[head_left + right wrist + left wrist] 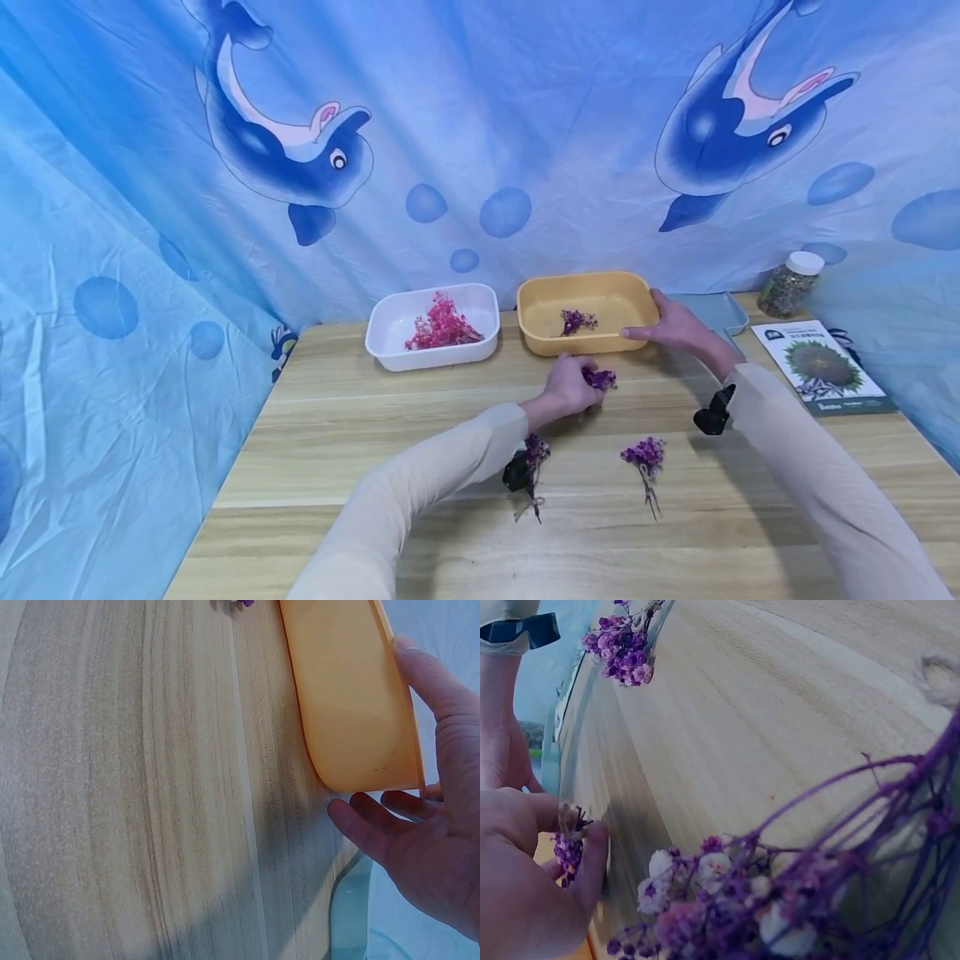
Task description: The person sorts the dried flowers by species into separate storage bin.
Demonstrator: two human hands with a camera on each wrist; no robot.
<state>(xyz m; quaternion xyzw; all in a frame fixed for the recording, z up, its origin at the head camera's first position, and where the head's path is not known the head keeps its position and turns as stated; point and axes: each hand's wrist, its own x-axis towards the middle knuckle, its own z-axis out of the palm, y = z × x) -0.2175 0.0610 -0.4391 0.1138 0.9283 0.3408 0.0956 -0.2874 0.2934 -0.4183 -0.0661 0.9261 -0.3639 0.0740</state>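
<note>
My left hand (572, 385) pinches a small bunch of purple dried flowers (601, 379) by its stems, just in front of the yellow basin (584, 344). In the left wrist view, thumb and fingers close round the tied stems. My right hand (678, 323) grips the basin's right end, thumb at the rim and fingers along the end wall. Another purple bunch (577, 322) lies inside the basin. Two more lie on the table: one purple bunch (537, 454) partly under the left wrist, the other purple bunch (645, 457) farther right.
A white basin (381, 337) with pink dried flowers (441, 323) stands at the back left. Behind the right arm are a pale blue-grey tray (708, 308), a white-lidded jar (790, 285) and a printed booklet (821, 367). A blue dolphin curtain (465, 100) hangs behind the table (315, 475).
</note>
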